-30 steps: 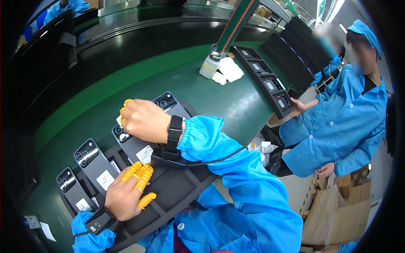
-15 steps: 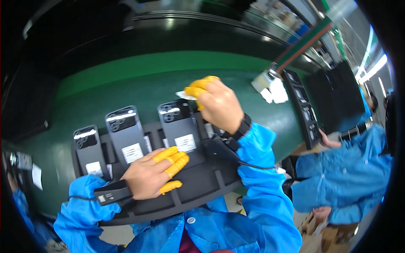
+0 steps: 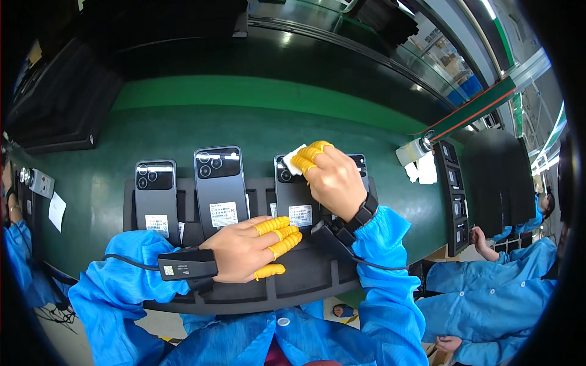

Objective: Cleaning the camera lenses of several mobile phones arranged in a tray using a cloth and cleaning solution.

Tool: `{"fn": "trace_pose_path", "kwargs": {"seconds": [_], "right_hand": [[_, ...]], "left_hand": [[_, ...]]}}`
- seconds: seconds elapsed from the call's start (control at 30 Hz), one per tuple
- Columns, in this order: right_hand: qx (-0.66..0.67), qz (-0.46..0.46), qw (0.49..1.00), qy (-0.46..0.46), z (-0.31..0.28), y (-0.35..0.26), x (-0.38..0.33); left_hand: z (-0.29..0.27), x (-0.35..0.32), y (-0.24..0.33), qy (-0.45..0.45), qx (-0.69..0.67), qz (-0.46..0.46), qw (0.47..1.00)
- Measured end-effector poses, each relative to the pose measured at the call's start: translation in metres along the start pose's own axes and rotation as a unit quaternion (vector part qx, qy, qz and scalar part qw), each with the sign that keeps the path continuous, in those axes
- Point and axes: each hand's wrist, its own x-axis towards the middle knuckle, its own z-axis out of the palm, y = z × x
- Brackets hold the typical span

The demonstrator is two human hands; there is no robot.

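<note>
Yellow finger cots cover several fingertips of both my hands. My right hand (image 3: 334, 183) pinches a small white wipe (image 3: 295, 160) against the camera end of a dark grey phone (image 3: 299, 196). Near the lower end of that phone, below its white label, my left hand (image 3: 250, 249) lies with its fingers stretched out and apart. The phone rests in a black foam tray (image 3: 314, 262). To its left in the same tray are a second phone (image 3: 220, 188) and a third phone (image 3: 156, 200), camera ends away from me. Behind my right hand another phone (image 3: 360, 163) shows only in part.
A metal-topped bottle (image 3: 412, 151) and white wipes (image 3: 426, 169) stand on the green table (image 3: 366, 125) at right. Beyond them is a long black tray (image 3: 455, 198) beside a person in blue (image 3: 488, 287). Another bottle (image 3: 38, 182) and a paper (image 3: 56, 208) lie far left.
My right hand has come down with the wipe from beyond the phone's top edge onto its camera area. My left hand stays by the lower end. The whole view has shifted.
</note>
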Motion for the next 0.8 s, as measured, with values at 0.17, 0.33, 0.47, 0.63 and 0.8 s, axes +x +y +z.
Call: {"fn": "trace_pose_path", "kwargs": {"seconds": [0.17, 0.33, 0.47, 0.63, 0.8], "right_hand": [[0.026, -0.005, 0.998, 0.060, 0.012, 0.016, 0.014], [0.013, 0.091, 0.992, 0.091, 0.004, 0.041, 0.007], [0.058, 0.047, 0.994, 0.076, -0.008, 0.033, -0.004], [0.072, 0.017, 0.995, 0.070, -0.002, 0.010, 0.001], [0.056, 0.041, 0.995, 0.065, -0.005, 0.017, -0.007]], "left_hand": [[-0.005, 0.003, 0.000, 0.006, 0.011, 0.012, 1.000], [-0.007, 0.004, -0.009, -0.012, -0.006, 0.001, 1.000], [-0.009, 0.012, -0.004, -0.003, -0.002, 0.021, 1.000], [-0.004, 0.004, -0.001, -0.018, 0.012, 0.012, 1.000], [-0.004, 0.005, 0.003, -0.030, 0.028, 0.011, 0.999]]}}
